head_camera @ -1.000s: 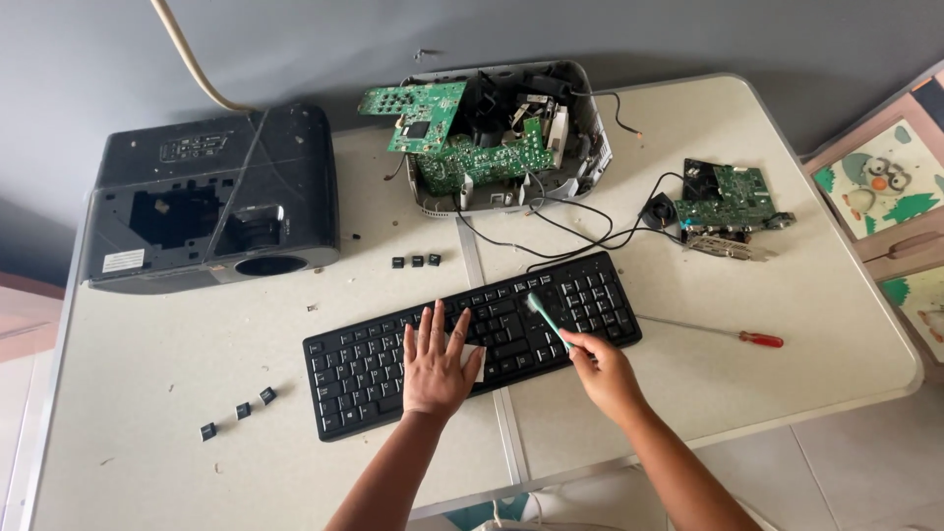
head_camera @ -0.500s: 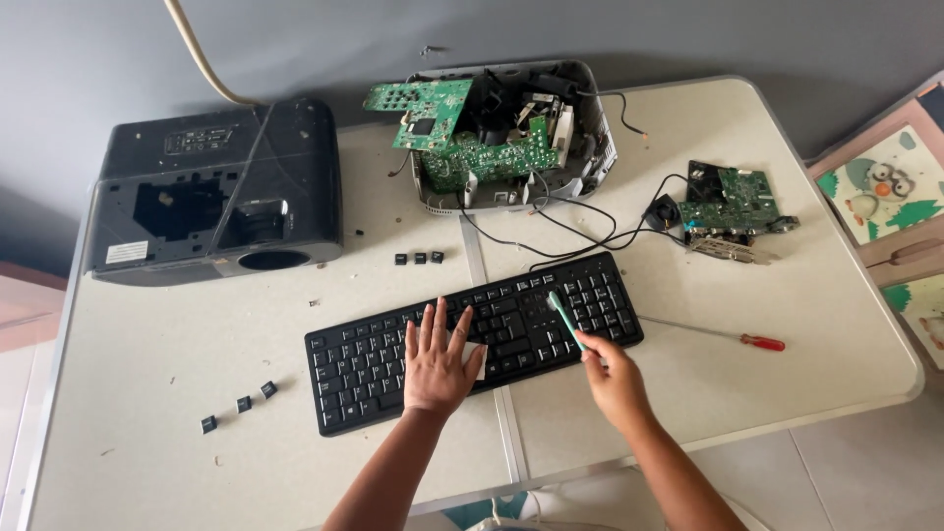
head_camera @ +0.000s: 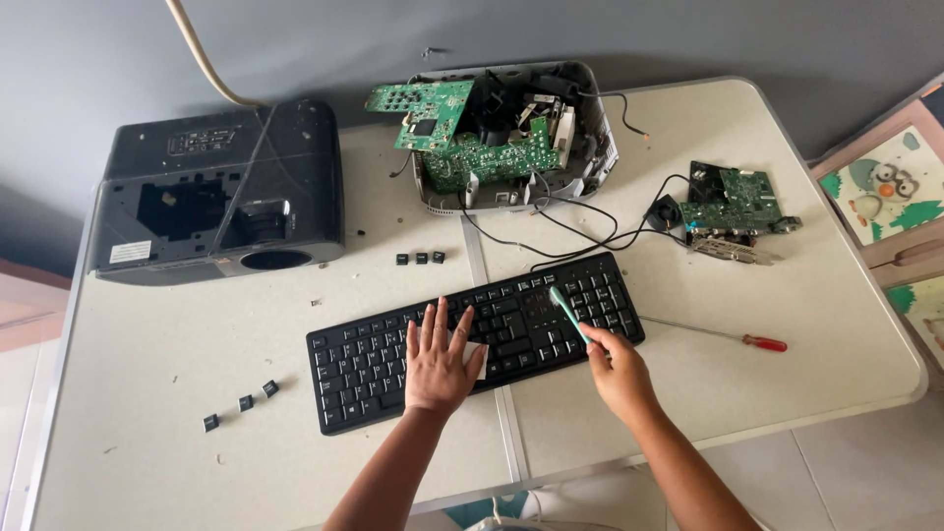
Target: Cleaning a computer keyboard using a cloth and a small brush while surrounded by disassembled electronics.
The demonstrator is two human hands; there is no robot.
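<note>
A black keyboard (head_camera: 383, 354) lies slanted across the middle of the white table (head_camera: 177, 413). My left hand (head_camera: 439, 360) rests flat on its keys with fingers spread, pressing a small white cloth (head_camera: 479, 354) under the palm. My right hand (head_camera: 619, 372) grips a teal toothbrush (head_camera: 567, 312) whose head touches the keys on the keyboard's right part.
A black projector shell (head_camera: 221, 192) sits at back left. An opened projector base with green circuit boards (head_camera: 492, 138) stands at the back centre, wires trailing to a smaller board (head_camera: 733, 208). A red-handled screwdriver (head_camera: 728, 336) lies to the right. Loose black keycaps (head_camera: 419, 258) and more keycaps (head_camera: 241, 403) lie about.
My right hand has shifted the toothbrush slightly right along the keyboard's right part. My left hand stays on the keys.
</note>
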